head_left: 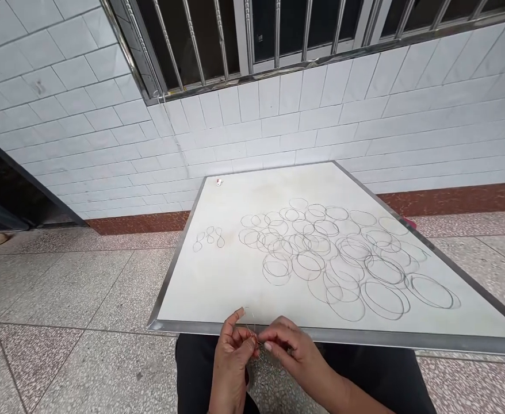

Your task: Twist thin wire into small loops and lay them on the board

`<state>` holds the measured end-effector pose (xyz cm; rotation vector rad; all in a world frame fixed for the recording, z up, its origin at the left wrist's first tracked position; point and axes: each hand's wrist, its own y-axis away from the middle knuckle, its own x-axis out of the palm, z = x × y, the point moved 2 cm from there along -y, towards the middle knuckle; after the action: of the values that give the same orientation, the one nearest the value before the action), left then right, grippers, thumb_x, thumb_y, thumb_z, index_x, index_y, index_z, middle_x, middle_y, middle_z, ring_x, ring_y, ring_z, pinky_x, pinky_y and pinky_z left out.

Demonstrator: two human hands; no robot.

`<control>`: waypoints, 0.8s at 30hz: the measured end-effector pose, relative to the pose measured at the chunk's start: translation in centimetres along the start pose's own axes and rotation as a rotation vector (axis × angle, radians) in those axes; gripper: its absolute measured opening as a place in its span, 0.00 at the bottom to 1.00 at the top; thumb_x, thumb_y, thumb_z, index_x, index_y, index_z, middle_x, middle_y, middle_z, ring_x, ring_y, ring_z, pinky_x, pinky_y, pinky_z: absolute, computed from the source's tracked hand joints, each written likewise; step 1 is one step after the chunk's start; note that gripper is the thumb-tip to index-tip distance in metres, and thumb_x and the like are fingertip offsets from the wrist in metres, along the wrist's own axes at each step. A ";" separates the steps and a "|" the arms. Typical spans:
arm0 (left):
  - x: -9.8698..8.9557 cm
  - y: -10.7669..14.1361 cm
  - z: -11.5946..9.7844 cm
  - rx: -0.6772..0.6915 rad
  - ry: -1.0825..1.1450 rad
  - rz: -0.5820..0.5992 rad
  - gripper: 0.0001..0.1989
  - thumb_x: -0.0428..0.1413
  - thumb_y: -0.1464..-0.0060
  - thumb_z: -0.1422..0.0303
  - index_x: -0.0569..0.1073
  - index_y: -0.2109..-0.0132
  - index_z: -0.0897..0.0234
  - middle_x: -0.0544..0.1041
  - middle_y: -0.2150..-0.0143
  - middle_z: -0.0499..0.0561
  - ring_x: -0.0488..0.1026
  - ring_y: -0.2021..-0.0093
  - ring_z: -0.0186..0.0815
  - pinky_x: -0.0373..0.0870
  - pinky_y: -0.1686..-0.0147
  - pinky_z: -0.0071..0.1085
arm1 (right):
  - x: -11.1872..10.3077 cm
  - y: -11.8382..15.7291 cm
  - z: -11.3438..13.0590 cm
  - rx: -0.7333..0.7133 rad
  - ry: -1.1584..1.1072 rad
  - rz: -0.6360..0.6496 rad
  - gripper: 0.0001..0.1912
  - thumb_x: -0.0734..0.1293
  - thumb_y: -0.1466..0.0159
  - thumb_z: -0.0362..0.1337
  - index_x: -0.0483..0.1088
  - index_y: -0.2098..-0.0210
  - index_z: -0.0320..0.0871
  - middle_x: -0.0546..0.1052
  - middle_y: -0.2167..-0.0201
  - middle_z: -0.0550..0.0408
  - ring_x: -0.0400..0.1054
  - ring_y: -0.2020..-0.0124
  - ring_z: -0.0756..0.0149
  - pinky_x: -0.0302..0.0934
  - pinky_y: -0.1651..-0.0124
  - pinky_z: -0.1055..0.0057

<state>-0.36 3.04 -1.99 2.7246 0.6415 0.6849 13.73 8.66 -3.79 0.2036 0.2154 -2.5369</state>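
Observation:
At the table's near edge my left hand (234, 355) pinches a thin wire (249, 330) between thumb and fingers. A small loop of it rises above the fingertips. My right hand (293, 352) meets it from the right, its thumb and fingers closed on the same wire. The exact twist between the fingertips is too fine to make out. Beyond the hands, many thin wire rings (308, 263) lie spread and overlapping over the middle and right of the white tabletop (222, 287). To the left lie a few small wire pieces bent into figure-eights (220, 238).
A grey metal rim (364, 338) borders the table. One small white and red object (219, 182) lies near its far left corner. Behind stands a white tiled wall (252, 132) with a barred window (278, 34). My legs (196, 368) are under the near edge.

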 end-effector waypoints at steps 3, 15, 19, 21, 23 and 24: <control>-0.4 -0.1 -0.6 -0.051 -0.021 0.023 0.35 0.69 0.60 0.68 0.69 0.43 0.61 0.72 0.73 0.44 0.66 0.75 0.29 0.64 0.69 0.28 | -0.3 -1.0 -0.2 0.157 -0.246 0.066 0.14 0.70 0.41 0.43 0.71 0.56 0.46 0.72 0.66 0.55 0.66 0.67 0.65 0.61 0.63 0.68; -1.4 0.0 -0.2 0.013 -0.285 0.155 0.43 0.66 0.57 0.68 0.60 0.35 0.62 0.69 0.76 0.42 0.65 0.76 0.31 0.62 0.72 0.29 | 0.5 -2.2 1.1 0.269 -0.448 0.313 0.14 0.72 0.44 0.45 0.70 0.67 0.42 0.72 0.73 0.59 0.58 0.75 0.73 0.50 0.72 0.74; -1.3 0.4 -0.4 0.078 -0.332 0.109 0.41 0.66 0.56 0.67 0.62 0.36 0.63 0.67 0.77 0.41 0.63 0.75 0.31 0.62 0.71 0.30 | 1.0 -2.1 1.8 0.241 -0.407 0.273 0.13 0.72 0.44 0.44 0.67 0.71 0.42 0.69 0.77 0.61 0.56 0.77 0.74 0.50 0.72 0.74; -1.2 0.6 -0.4 0.088 -0.313 0.109 0.40 0.67 0.57 0.66 0.63 0.36 0.63 0.67 0.77 0.41 0.64 0.75 0.32 0.63 0.70 0.30 | 1.0 -2.0 2.1 0.224 -0.413 0.264 0.14 0.72 0.44 0.45 0.66 0.72 0.42 0.68 0.78 0.62 0.57 0.77 0.74 0.50 0.72 0.74; -1.2 0.8 -0.3 0.073 -0.269 0.138 0.40 0.67 0.56 0.64 0.64 0.37 0.62 0.69 0.76 0.42 0.66 0.75 0.32 0.63 0.70 0.30 | 1.0 -1.9 2.2 0.213 -0.433 0.255 0.14 0.71 0.43 0.46 0.66 0.71 0.43 0.69 0.78 0.62 0.58 0.77 0.73 0.51 0.72 0.73; -1.1 0.9 -0.3 0.061 -0.248 0.156 0.39 0.67 0.56 0.64 0.64 0.37 0.62 0.70 0.75 0.43 0.67 0.75 0.32 0.63 0.70 0.30 | 1.0 -1.8 2.2 0.214 -0.440 0.250 0.15 0.71 0.43 0.46 0.66 0.71 0.43 0.69 0.78 0.62 0.59 0.77 0.73 0.52 0.72 0.73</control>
<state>-1.11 1.80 -1.83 2.8740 0.4022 0.3553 11.67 9.17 -1.61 -0.2335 -0.2398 -2.2822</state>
